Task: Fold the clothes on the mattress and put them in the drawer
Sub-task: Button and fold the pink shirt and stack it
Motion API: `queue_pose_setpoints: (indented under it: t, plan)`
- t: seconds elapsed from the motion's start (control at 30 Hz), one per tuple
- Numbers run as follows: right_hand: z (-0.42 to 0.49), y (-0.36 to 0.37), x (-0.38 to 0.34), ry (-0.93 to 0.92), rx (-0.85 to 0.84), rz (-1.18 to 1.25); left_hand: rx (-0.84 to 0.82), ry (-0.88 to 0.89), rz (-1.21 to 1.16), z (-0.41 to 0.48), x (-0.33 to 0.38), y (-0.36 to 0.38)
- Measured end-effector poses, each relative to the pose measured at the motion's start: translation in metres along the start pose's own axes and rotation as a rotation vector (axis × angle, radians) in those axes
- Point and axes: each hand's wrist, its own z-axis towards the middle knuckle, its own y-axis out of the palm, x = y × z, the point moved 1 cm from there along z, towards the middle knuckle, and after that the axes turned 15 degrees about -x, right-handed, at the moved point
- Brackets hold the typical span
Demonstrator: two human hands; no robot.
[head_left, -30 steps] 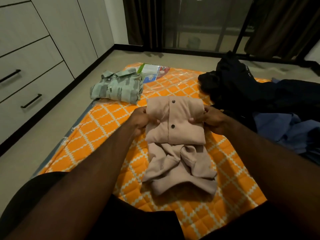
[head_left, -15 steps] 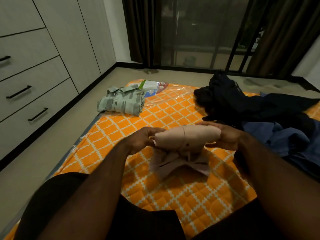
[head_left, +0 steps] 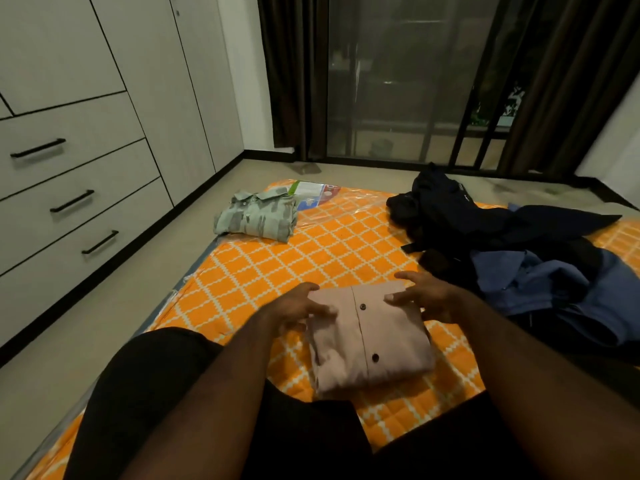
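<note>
Shirt (head_left: 381,341) lowered flat onto mattress (head_left: 311,251); left hand (head_left: 298,306), right hand (head_left: 429,296) atop; collar hidden.

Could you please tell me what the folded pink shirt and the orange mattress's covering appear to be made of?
Pink shirt: soft, matte woven cloth, possibly cotton; it holds creased folds and carries dark buttons. Mattress: quilted orange-and-white fabric beneath clear, glossy plastic wrap, judging by shiny wrinkles at its far edge.

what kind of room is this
Most likely a bedroom at home: a quilted orange mattress lies on the floor, built-in drawers line the left wall, and dark curtains hang beside a glass door.
</note>
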Motion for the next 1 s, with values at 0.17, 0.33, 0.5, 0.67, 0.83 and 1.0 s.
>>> queue_pose_setpoints:
  t: [0.17,0.33,0.5,0.67,0.83,1.0]
  plan:
    - [0.005,0.009,-0.004,-0.006,-0.102,0.022,-0.051,0.008,0.068,0.006,-0.002,0.006]
    - [0.003,0.003,-0.022,-0.045,-0.133,-0.166,0.006,0.142,0.289,0.008,0.009,-0.002]
    - [0.0,0.0,-0.069,-0.409,0.132,-0.373,0.519,0.603,0.566,-0.002,0.055,-0.018]
    - [0.027,0.025,-0.088,-0.795,0.592,-0.703,0.914,0.866,0.846,-0.005,0.072,-0.034]
    - [0.078,0.036,-0.025,-0.692,0.321,-0.938,0.447,0.363,0.935,0.011,0.021,-0.03]
    - [0.078,0.023,0.011,-0.471,0.105,-0.614,0.358,0.147,0.582,0.023,0.001,-0.05]
